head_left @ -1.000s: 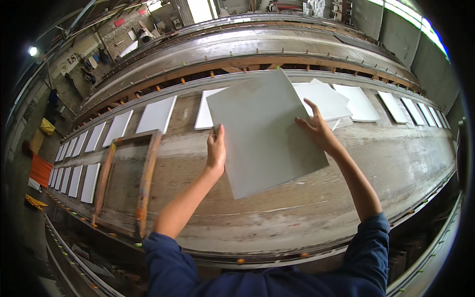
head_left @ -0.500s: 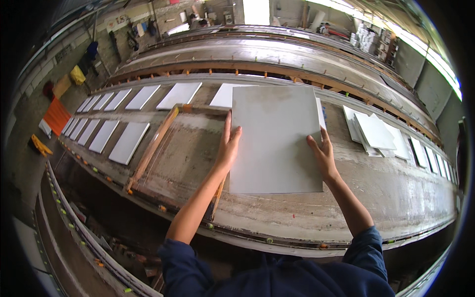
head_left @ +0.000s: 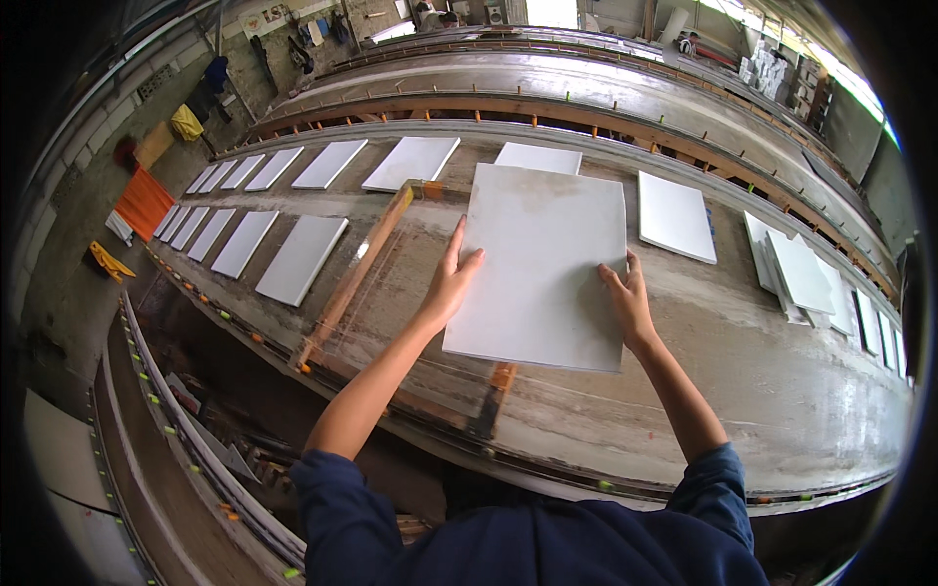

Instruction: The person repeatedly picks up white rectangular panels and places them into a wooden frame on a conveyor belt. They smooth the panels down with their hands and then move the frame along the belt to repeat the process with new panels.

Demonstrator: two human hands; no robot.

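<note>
Between my two hands I hold a flat white rectangular panel (head_left: 542,273) above the long worn table (head_left: 743,376). A faint brownish stain shows near its far edge. My left hand (head_left: 454,278) grips its left edge, with the thumb on top. On the right edge, my right hand (head_left: 627,298) is closed the same way, its other fingers partly hidden underneath. A wooden frame (head_left: 357,269) lies on the table to the left, and the panel covers part of it. Beyond the panel's far right corner lies a similar white piece (head_left: 676,217).
Two rows of white rectangular pieces (head_left: 303,259) run along the table's left part. A loose, overlapping pile of white pieces (head_left: 803,273) lies at the right. Small coloured clips line the table's rail (head_left: 606,485). More long tables (head_left: 469,73) stand beyond.
My view has turned, so the table and its pieces sit differently. The panel, still in both hands, has tilted slightly. More of the white piece behind it shows at the right.
</note>
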